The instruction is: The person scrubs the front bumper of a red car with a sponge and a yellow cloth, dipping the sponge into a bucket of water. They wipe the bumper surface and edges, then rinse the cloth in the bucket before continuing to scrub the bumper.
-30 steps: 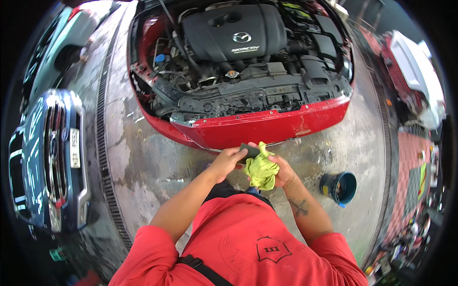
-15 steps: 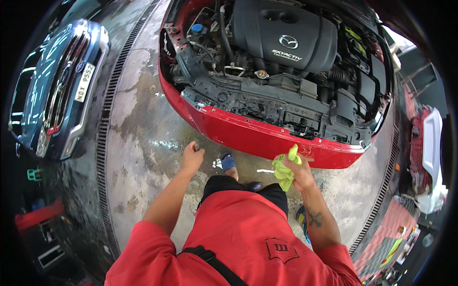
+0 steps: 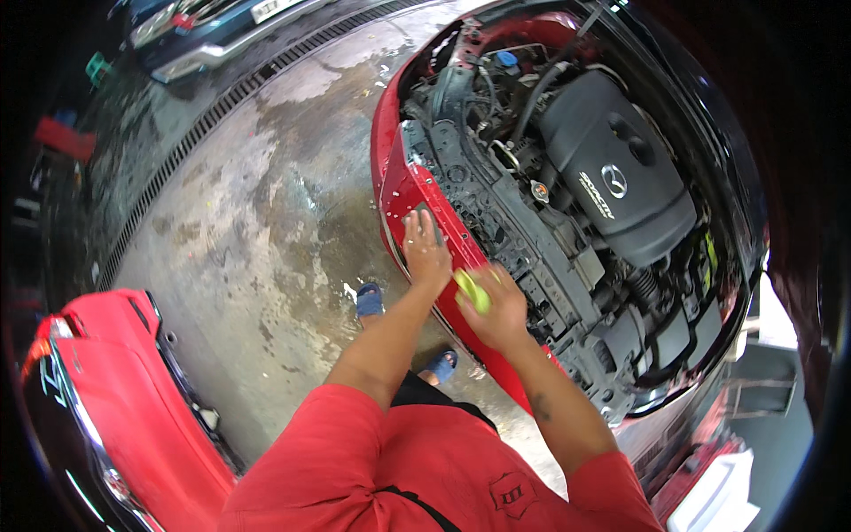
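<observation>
Far left sat a loose red panel [image 3: 115,390] on the wet floor [image 3: 257,222], with a drain grate [image 3: 177,168] running up toward another car [image 3: 204,35] at the top edge. My blue sandals [image 3: 370,300] were planted just short of the red car's nose.

My left hand [image 3: 425,248] was flat and open, fingers spread, resting on the red bumper [image 3: 399,191]; it held nothing, I was just bracing. My right hand [image 3: 492,306] was closed round the yellow-green rag [image 3: 472,291], bunched up small and pressed against the bumper's top edge, right where it meets the black slam panel [image 3: 496,222]. Further right, the open bay with the black engine cover [image 3: 620,177].

So I'd say I was at the wiping stage, working along that front lip. The next stroke probably wanted the rag kept flat on the edge and clear of the hoses and clips behind it.

Compared with half a second before: back then my left hand hung in the air short of the bumper and the rag dangled loose from my right. Here both hands were on the car, and my head had swung so the bay sat off to the right.
</observation>
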A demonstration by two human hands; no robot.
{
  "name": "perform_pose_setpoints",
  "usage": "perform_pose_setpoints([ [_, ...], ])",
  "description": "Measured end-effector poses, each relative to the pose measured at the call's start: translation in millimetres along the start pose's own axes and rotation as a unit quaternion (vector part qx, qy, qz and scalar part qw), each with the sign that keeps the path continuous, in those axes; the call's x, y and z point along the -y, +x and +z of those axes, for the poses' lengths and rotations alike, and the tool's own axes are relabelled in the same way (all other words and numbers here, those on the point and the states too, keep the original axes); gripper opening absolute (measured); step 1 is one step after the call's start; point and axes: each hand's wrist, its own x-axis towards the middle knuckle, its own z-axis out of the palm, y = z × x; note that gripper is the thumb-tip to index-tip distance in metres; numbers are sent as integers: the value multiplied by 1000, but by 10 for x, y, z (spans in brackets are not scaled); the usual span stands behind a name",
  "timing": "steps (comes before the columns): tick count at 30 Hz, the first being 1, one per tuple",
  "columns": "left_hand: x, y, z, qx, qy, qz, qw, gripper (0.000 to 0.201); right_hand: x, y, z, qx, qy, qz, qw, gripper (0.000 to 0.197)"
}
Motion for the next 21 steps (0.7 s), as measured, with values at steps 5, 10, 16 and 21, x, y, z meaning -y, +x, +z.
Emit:
perform_pose_setpoints([
  [5, -937, -1112, -302, 67, 9, -8, 998, 89, -825, -1380, -426, 157, -112, -72, 979, 58],
  [10, -570, -295, -262, 9, 28, 8, 1000, 91, -1067, -1514, -255, 172, -136, -107, 970, 65],
  [16, -281, 587, -150, 4, 72, -48, 996, 94, -1002, -1464, -236, 181, -118, -100, 971, 64],
  [21, -651, -338, -133, 19, -16, 33, 999, 98, -1113, -1502, -301, 188, -126, -86, 970, 64],
])
